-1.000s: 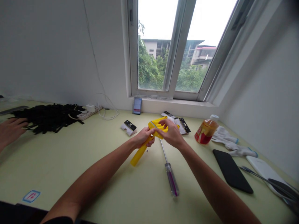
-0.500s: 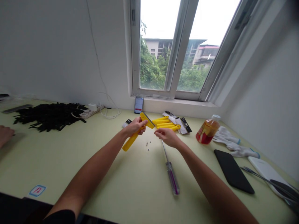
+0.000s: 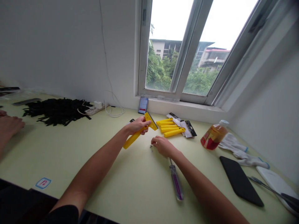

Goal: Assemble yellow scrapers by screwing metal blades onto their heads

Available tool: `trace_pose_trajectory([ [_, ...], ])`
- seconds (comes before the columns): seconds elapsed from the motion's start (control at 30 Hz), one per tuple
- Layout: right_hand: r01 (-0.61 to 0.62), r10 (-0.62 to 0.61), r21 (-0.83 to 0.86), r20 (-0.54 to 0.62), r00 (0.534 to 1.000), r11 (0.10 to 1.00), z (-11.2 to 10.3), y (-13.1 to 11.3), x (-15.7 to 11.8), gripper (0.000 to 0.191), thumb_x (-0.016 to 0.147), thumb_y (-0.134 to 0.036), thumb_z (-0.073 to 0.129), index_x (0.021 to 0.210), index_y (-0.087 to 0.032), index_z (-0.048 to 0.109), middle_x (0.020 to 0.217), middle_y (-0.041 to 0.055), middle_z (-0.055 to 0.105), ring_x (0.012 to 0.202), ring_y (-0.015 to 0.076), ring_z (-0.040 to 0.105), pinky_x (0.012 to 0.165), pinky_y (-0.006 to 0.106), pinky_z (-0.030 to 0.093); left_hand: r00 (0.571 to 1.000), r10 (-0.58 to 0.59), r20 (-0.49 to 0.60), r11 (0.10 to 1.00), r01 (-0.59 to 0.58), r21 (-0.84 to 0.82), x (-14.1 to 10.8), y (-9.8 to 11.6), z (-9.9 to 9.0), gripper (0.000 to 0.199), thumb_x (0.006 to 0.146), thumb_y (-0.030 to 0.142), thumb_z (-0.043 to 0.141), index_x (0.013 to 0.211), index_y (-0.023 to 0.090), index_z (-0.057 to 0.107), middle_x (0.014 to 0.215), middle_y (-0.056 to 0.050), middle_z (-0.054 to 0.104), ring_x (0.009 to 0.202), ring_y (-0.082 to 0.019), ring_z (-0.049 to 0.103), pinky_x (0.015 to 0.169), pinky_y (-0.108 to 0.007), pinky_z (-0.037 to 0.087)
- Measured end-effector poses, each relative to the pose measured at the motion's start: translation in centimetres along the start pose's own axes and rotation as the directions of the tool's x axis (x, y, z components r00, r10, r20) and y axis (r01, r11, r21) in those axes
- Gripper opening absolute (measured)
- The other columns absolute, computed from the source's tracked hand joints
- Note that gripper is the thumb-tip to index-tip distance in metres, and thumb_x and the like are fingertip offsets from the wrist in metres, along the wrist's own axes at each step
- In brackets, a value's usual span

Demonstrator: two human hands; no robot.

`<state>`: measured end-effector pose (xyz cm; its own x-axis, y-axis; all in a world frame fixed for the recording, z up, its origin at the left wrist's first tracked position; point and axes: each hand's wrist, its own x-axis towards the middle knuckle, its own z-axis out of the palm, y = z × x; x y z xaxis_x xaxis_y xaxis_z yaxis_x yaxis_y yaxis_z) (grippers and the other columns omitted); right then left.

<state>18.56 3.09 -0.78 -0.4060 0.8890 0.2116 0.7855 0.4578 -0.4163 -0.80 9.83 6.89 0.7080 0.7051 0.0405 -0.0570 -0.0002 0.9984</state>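
left hand (image 3: 137,126) clenches a light, stiff yellow plastic scraper (image 3: 133,139) by its handle; right hand (image 3: 164,147) curls beside small screws (image 3: 151,148), any grip unclear.

Legible text: none.
Table sticker (image 3: 43,183): red marks in blue border, unreadable.
Packaging cards (image 3: 190,128): print too small.
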Motion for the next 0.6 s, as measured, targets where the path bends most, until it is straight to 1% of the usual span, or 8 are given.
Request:
trace_pose_trajectory([
  [0.1,-0.03,0.032,0.036,-0.063,0.997,0.999,-1.1,0.1,0.1,0.011,0.078,-0.011,0.059,0.083,-0.02,0.061,0.074,0.001,0.065,0.067,0.0158,0.059,0.061,0.025,0.042,0.999,-0.002,0.037,1.0,0.001,0.025,0.0,0.1,0.3,0.034,0.082,0.042,0.066,0.089,0.018,0.043,0.058,0.007,0.045,0.043,-0.006,0.043,0.039,-0.017,0.033],
  [0.17,-0.051,0.062,0.071,-0.16,0.985,0.996,-2.9,-0.1,0.0,0.007,0.081,-0.014,0.058,0.083,-0.02,0.056,0.073,0.0001,0.064,0.065,0.0153,0.059,0.059,0.025,0.042,0.999,-0.018,0.042,0.998,0.016,0.061,-0.1,0.2,0.8,0.033,0.083,0.044,0.063,0.088,0.018,0.043,0.057,0.006,0.045,0.044,-0.006,0.044,0.04,-0.017,0.034],
  [0.23,-0.068,0.096,0.103,-0.288,0.953,0.992,-5.2,-0.7,-0.3,0.001,0.087,-0.021,0.053,0.087,-0.021,0.052,0.079,0.0016,0.064,0.07,0.0156,0.06,0.064,0.026,0.044,0.999,-0.044,0.012,0.99,0.042,0.138,-0.1,0.3,1.5,0.033,0.084,0.044,0.062,0.089,0.017,0.044,0.058,0.005,0.047,0.044,-0.007,0.045,0.04,-0.018,0.036],
  [0.3,-0.061,0.112,0.137,-0.41,0.905,0.989,-7.4,-1.8,-0.9,0.008,0.092,-0.03,0.048,0.092,-0.021,0.049,0.086,0.0032,0.064,0.076,0.0161,0.06,0.069,0.028,0.045,0.998,-0.058,-0.011,0.971,0.059,0.232,-0.2,0.4,2.5,0.033,0.084,0.044,0.061,0.093,0.017,0.046,0.059,0.004,0.05,0.044,-0.008,0.047,0.041,-0.019,0.039],
  [0.37,-0.012,0.095,0.164,-0.511,0.854,0.986,-8.7,-3.0,-1.4,0.011,0.091,-0.033,0.051,0.091,-0.022,0.05,0.085,0.0027,0.064,0.076,0.0161,0.06,0.069,0.028,0.045,0.998,-0.057,0.011,0.955,0.052,0.291,-0.4,0.4,3.7,0.034,0.084,0.046,0.061,0.095,0.016,0.048,0.059,0.004,0.051,0.044,-0.008,0.048,0.042,-0.02,0.041],
  [0.43,0.031,0.059,0.148,-0.564,0.824,0.988,-9.0,-4.2,-1.7,0.009,0.087,-0.03,0.056,0.085,-0.023,0.053,0.079,0.0009,0.064,0.07,0.0156,0.059,0.067,0.028,0.044,0.997,-0.045,0.059,0.952,0.025,0.306,-0.6,0.4,4.8,0.036,0.085,0.05,0.059,0.094,0.016,0.048,0.059,0.003,0.052,0.044,-0.008,0.049,0.043,-0.021,0.042],
  [0.5,0.04,0.028,0.106,-0.576,0.817,0.994,-8.7,-5.1,-1.8,0.008,0.085,-0.026,0.059,0.079,-0.023,0.055,0.073,-0.0002,0.063,0.065,0.0151,0.057,0.065,0.028,0.043,0.996,-0.022,0.087,0.95,-0.006,0.311,-0.7,0.2,5.7,0.04,0.085,0.055,0.056,0.093,0.017,0.048,0.057,0.003,0.051,0.044,-0.009,0.049,0.042,-0.02,0.041],
  [0.6,0.035,0.005,0.056,-0.599,0.801,0.998,-8.2,-5.6,-1.7,0.012,0.083,-0.023,0.058,0.072,-0.023,0.054,0.071,0.0002,0.062,0.065,0.0152,0.054,0.065,0.028,0.042,0.996,0.003,0.093,0.949,-0.032,0.313,-0.8,0.0,6.4,0.045,0.084,0.06,0.054,0.094,0.017,0.048,0.055,0.004,0.05,0.041,-0.008,0.047,0.04,-0.019,0.039],
])
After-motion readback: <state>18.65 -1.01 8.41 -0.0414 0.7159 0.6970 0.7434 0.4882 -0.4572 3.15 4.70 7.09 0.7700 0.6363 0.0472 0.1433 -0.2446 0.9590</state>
